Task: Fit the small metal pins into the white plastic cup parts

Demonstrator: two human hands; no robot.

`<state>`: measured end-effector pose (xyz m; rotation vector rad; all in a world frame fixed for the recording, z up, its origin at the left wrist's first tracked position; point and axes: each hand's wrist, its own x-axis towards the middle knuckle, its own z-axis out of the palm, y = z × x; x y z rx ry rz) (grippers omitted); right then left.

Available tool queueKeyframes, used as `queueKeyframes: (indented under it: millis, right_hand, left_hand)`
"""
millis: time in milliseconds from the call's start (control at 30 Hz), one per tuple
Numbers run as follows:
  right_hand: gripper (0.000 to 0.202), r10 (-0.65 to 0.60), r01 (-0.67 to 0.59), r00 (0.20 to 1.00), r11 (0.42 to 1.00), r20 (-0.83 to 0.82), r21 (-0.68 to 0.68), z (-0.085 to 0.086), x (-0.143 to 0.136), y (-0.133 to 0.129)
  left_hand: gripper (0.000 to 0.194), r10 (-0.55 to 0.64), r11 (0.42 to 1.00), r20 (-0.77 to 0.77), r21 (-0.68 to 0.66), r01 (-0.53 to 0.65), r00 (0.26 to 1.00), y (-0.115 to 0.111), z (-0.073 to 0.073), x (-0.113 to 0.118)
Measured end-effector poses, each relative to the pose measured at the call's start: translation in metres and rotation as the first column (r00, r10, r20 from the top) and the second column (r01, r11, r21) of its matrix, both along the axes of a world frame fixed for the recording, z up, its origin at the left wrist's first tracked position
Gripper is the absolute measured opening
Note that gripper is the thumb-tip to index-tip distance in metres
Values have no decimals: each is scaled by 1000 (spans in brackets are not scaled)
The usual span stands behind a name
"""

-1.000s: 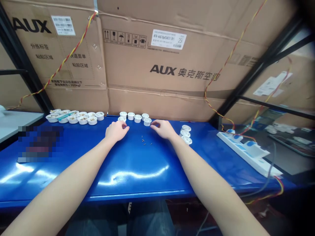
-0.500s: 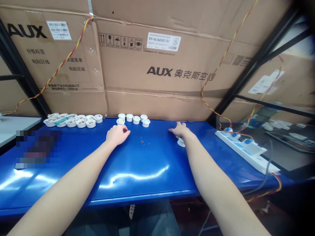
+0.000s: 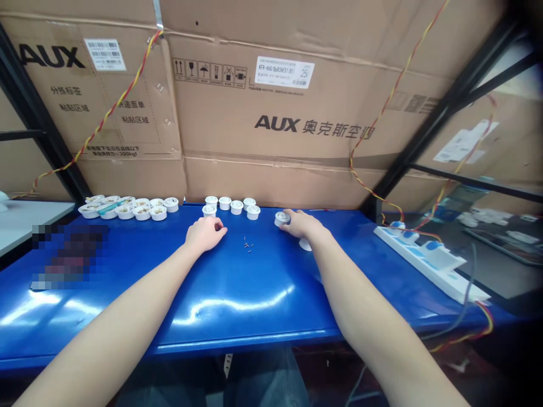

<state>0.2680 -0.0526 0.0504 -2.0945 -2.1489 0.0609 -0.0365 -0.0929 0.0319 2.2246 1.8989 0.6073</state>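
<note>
My right hand (image 3: 300,222) has its fingers round a small white round cup (image 3: 281,219) with a lid-like top, low over the blue table. A white round piece (image 3: 305,244) shows partly from under my right wrist. My left hand (image 3: 205,234) is closed, its thumb and forefinger curled together; anything between them is too small or hidden to make out. Just beyond its knuckles stands another white cup (image 3: 209,211). Between my hands, several tiny screws (image 3: 247,245) lie loose on the table.
Several white cups (image 3: 236,207) stand along the back, before a cardboard wall (image 3: 271,181). At the back left, open white cups (image 3: 142,212) hold small parts, with a teal tool (image 3: 115,207) across them. A power strip (image 3: 428,265) lies right; a blurred dark item (image 3: 70,257) left.
My right hand has shifted left and now grips a small white cup; before, its fingers were spread and no cup showed there. My left hand stays nearly in place, still closed.
</note>
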Motion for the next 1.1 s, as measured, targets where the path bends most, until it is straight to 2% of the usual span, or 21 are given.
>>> queueKeyframes:
  millis: [67,133,233,300,433,500,667,833,967,1100]
  right_hand:
    - [61,-54,58,997,997,61,-59,3,-9,-5]
    - [63,-43,50,994,996,98,-73,5,-19,-9]
    - [64,55,-48,991,997,123,-56,4,-31,-14]
    - [62,151,-148,979,988,134,-34,3,-37,-17]
    - [56,386,-388,917,922,100,-4,3,-45,-25]
    - [56,463,-465,883,885,77,4,4,-51,-29]
    - [57,595,-593,804,801,0,87,2,-67,-35]
    - [57,687,-679,723,726,-76,110,3,-68,-35]
    - [56,702,-693,701,713,-130,109,5,-64,-35]
    - [52,666,-653,721,745,-190,134,0,-66,-32]
  left_hand:
    - [26,-21,1000,-7,16,21,1000,1,-1,1]
    - [26,-125,991,-9,55,125,992,1,-3,2]
    - [37,-363,927,-26,93,364,931,0,-7,7]
    - [42,-426,899,-30,104,426,904,-1,-8,11]
    - [48,-409,905,-6,122,407,912,-1,-10,13]
    - [51,-419,901,-13,120,417,908,-1,-10,12]
    - [58,-430,893,-34,129,431,902,2,-14,12]
    - [55,-426,896,-28,124,426,904,3,-17,13]
    - [56,-438,892,-19,119,437,899,1,-16,13]
    - [54,-456,883,-20,112,455,890,-2,-11,15]
